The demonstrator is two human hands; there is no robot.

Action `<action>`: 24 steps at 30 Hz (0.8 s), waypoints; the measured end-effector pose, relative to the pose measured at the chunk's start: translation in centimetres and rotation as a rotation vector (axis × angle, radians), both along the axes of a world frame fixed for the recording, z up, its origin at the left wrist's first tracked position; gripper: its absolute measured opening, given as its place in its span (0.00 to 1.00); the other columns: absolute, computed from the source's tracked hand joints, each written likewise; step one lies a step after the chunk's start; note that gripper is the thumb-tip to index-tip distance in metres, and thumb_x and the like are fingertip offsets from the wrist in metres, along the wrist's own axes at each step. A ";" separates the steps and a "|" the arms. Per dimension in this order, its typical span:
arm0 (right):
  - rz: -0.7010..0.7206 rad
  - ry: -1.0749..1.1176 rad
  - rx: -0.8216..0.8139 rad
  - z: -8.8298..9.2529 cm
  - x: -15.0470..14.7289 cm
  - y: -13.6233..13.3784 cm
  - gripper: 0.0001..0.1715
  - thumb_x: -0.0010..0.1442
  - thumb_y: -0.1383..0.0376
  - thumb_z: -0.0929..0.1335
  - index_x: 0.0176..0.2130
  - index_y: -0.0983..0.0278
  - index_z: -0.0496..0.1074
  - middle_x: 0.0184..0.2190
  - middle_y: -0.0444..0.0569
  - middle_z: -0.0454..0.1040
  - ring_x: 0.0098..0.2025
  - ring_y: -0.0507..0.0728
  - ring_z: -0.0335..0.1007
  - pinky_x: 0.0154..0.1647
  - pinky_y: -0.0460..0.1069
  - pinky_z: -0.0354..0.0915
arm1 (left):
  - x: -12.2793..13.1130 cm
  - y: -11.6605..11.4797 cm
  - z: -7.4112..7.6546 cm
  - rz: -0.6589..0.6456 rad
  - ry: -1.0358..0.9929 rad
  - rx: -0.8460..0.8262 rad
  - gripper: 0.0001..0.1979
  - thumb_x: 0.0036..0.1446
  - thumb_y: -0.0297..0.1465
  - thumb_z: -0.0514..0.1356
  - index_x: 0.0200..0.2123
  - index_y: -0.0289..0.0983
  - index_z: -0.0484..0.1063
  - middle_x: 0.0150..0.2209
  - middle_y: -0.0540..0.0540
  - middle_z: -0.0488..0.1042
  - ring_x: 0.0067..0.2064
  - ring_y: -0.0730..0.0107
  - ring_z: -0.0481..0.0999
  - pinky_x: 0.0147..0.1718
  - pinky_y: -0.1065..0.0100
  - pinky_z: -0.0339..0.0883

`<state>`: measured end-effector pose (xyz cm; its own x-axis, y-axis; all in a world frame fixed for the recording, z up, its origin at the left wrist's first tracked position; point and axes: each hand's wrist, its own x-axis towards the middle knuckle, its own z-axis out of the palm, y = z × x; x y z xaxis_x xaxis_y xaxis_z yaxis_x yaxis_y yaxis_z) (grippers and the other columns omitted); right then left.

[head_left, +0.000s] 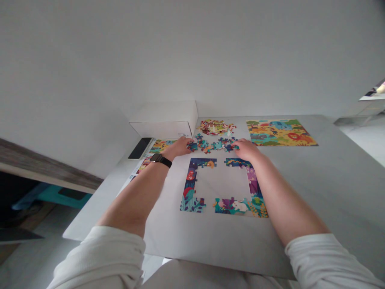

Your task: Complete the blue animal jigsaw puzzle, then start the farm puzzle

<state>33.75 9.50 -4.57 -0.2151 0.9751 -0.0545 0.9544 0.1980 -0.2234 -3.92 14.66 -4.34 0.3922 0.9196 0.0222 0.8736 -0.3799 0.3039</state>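
My left hand and right hand lie loosely curled at the loose jigsaw pieces, upper centre of the frame; I cannot tell if either grips one, the fingers hide that; the part-built puzzle border sits below on the table.

- puzzle border: navy and purple, leafy patterns, white rabbit on green
- picture sheet: yellow, with green trees, blue elephant, red lion
- loose pieces: red, green and cream heap
- bench: pale grey
- box: white
- watch: black
- sleeves: white
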 end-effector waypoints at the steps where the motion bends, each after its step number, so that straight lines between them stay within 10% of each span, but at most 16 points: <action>1: 0.000 0.000 -0.002 0.0 0.0 0.0 0.26 0.70 0.65 0.67 0.63 0.55 0.79 0.64 0.58 0.75 0.65 0.67 0.73 0.67 0.58 0.67 | 0.2 0.1 0.2 -0.013 0.014 0.004 0.30 0.50 0.30 0.69 0.59 0.36 0.81 0.52 0.38 0.84 0.54 0.50 0.84 0.59 0.58 0.75; 7: -0.004 0.016 -0.004 0.1 0.0 -0.1 0.26 0.70 0.65 0.67 0.64 0.55 0.79 0.65 0.58 0.75 0.65 0.68 0.74 0.67 0.59 0.68 | 1.2 -0.2 1.3 -0.030 -0.005 0.072 0.26 0.49 0.33 0.73 0.53 0.40 0.83 0.50 0.39 0.84 0.54 0.49 0.82 0.58 0.58 0.73; 13: 0.001 0.014 -0.005 0.2 -0.1 -0.2 0.26 0.70 0.65 0.67 0.64 0.55 0.79 0.65 0.58 0.75 0.65 0.68 0.74 0.67 0.59 0.67 | 1.2 -1.7 2.4 0.216 -0.271 0.005 0.08 0.55 0.37 0.70 0.37 0.41 0.83 0.33 0.47 0.83 0.37 0.61 0.81 0.41 0.63 0.71; 24: 0.081 0.388 0.177 4.4 -1.0 -1.3 0.18 0.71 0.67 0.68 0.55 0.60 0.83 0.61 0.55 0.81 0.63 0.62 0.76 0.69 0.57 0.67 | 5.9 -8.7 5.0 0.250 -1.013 -0.276 0.24 0.48 0.49 0.77 0.37 0.37 0.78 0.35 0.45 0.83 0.37 0.66 0.82 0.40 0.64 0.76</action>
